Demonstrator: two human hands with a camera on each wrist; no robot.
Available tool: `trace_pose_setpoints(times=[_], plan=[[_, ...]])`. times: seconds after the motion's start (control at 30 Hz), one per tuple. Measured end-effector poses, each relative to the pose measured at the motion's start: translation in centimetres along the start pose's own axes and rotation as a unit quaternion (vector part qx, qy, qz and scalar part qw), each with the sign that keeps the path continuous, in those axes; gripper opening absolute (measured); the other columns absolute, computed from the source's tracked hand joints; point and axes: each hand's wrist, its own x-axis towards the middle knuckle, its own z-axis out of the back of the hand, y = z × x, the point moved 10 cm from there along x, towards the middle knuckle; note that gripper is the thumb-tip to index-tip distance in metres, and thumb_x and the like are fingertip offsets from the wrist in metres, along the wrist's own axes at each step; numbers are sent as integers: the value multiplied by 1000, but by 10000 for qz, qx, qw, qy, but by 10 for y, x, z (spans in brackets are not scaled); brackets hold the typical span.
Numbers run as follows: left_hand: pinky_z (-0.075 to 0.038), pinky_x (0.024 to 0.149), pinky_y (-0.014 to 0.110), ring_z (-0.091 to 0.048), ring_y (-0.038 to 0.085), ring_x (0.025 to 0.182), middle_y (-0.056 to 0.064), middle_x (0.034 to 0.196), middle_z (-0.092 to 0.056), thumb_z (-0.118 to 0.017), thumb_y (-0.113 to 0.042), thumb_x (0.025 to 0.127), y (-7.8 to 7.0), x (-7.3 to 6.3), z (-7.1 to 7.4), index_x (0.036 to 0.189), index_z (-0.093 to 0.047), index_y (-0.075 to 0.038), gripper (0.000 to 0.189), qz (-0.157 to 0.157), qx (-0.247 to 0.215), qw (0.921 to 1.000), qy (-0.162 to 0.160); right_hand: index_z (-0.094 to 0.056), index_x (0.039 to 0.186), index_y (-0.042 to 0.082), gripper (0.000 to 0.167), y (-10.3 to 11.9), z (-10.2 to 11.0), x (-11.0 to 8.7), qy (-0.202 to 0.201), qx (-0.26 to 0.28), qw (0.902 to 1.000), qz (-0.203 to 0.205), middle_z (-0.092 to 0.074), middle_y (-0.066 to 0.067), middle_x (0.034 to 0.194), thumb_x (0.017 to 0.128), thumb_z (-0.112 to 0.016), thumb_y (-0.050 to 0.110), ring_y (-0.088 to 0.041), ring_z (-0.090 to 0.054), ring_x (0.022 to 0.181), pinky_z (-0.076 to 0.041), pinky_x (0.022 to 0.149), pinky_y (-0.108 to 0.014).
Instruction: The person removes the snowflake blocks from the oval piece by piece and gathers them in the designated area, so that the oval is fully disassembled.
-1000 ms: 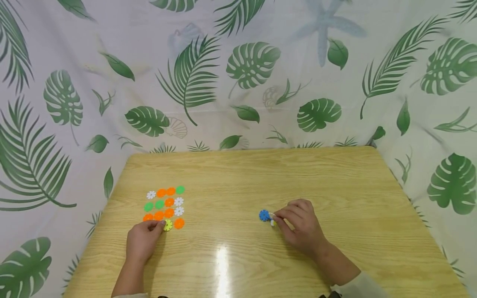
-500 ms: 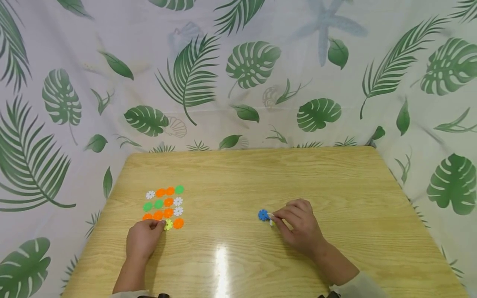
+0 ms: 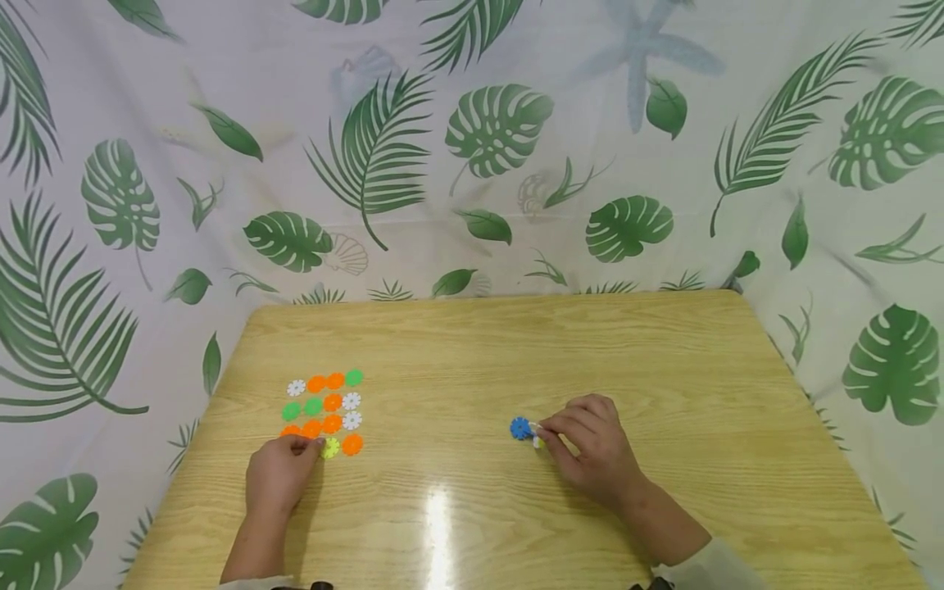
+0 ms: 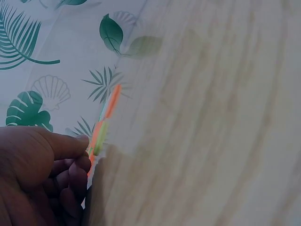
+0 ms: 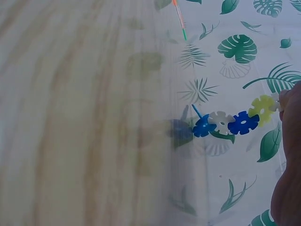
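My left hand [image 3: 282, 475] rests at the near left of the disc array, thumb and forefinger pinching the left edge of a yellow notched plastic disc [image 3: 330, 447]. In the left wrist view, that yellow disc [image 4: 101, 137] shows edge-on just beyond the thumb tip. My right hand [image 3: 597, 451], right of the table's middle, pinches a white notched disc [image 5: 275, 101] at one end of a linked chain. Running from it are a yellow disc [image 5: 262, 109], a dark blue disc [image 5: 243, 123], a white one and a lighter blue disc [image 5: 203, 126] standing at the far end.
Rows of orange, green and white notched discs lie flat on the left of the wooden table [image 3: 457, 352]. An orange disc [image 3: 352, 445] sits right of the yellow one. A leaf-patterned cloth [image 3: 413, 164] hangs behind the table and at both sides.
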Motion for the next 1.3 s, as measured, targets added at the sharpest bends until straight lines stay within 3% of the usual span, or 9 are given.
trace_pose_setpoints(times=[0.33,0.5,0.73,1.03,1.3], plan=[[-47,70,35,-60,20,74,3,83,-71,-71,-39,98,-9,-2,1,96,-77,-5,35,-133,-164,9998,26,-79,89,8,21,0,2,-1,-41,-28,10000,58,-75,-1,83,100,-71,23,-27,-61,81,-41,81,-46],[-48,68,33,-60,19,75,1,84,-70,-71,-37,99,-26,-3,-3,97,-76,-9,29,-472,-497,9976,126,-80,89,7,21,0,2,-1,-36,-16,9999,93,-75,-1,82,100,-71,23,-27,-61,81,-41,81,-46],[-53,76,34,-63,18,86,-2,91,-70,-73,-34,99,-52,-5,-21,101,-75,-15,19,-926,-1063,9892,404,-81,91,8,20,1,1,0,54,13,9999,99,-75,-1,83,100,-72,23,-27,-62,82,-42,81,-47],[-53,77,33,-63,13,87,-10,90,-69,-77,-34,96,-102,-10,-38,98,-75,-23,11,-1713,-1406,9722,763,-82,93,8,19,2,-1,1,149,31,9998,90,-74,0,83,100,-72,23,-26,-62,83,-42,81,-47],[-50,71,31,-62,11,82,-13,88,-68,-77,-30,96,-159,-21,-55,102,-75,-23,9,-2475,-1648,9479,1145,-82,93,8,19,3,-3,2,169,56,9998,129,-74,1,83,100,-71,22,-25,-62,82,-41,81,-46]])
